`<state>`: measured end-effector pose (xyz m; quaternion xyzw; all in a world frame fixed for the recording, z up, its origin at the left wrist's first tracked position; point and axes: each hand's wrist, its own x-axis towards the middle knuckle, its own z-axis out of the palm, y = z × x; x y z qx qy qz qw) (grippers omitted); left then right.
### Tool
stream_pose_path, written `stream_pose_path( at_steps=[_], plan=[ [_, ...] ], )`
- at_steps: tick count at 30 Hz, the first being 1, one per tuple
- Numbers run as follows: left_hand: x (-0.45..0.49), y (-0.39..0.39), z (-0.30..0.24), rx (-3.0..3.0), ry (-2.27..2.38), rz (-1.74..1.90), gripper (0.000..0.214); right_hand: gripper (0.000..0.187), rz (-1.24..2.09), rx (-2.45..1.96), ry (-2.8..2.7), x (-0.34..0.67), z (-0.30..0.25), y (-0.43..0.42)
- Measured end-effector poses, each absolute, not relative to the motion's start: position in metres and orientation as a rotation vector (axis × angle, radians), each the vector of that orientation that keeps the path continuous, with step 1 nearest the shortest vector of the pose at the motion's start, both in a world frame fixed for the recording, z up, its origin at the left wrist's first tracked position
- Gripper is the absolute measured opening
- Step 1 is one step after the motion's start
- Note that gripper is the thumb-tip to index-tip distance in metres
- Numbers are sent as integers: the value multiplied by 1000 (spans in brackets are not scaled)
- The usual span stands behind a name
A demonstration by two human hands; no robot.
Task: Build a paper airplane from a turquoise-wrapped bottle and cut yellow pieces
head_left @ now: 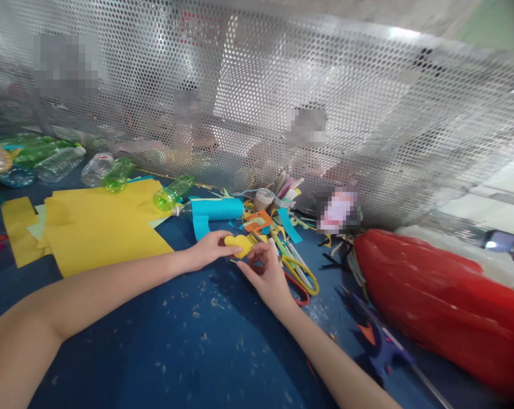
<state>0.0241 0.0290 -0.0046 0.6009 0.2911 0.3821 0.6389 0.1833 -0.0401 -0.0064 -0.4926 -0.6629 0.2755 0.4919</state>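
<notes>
My left hand (209, 250) pinches a small yellow paper cutout (241, 244) with rounded lobes between thumb and fingers. Close on its right side is my right hand (268, 271), fingers curled and thumb held apart from them. Those fingertips are by the cutout's right edge; whether they touch it is unclear. Just behind the hands lies a bottle wrapped in blue paper (218, 209), with a loose blue flap at its left end. Yellow-handled scissors (312, 278) and a red handle (302, 294) rest beside my right hand, among several markers (297, 261).
Yellow sheets (107, 221) cover the table's left part, with plastic bottles (61, 163) behind them. Paper scraps (259, 220) lie beyond my hands. On the right are a purple glue gun (382, 346) and a red plastic bag (431, 295). A perforated metal panel (248, 85) stands behind.
</notes>
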Motion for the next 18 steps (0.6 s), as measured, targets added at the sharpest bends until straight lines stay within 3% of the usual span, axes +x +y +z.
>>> stream_pose_path(
  at_steps=[12,18],
  plan=[
    [22,29,-5,1576,680,762,32,39,720,-1286,-1623,187,-12,-36],
    [22,29,-5,1582,639,722,38,24,743,-1321,-1603,186,-6,-38]
  ],
)
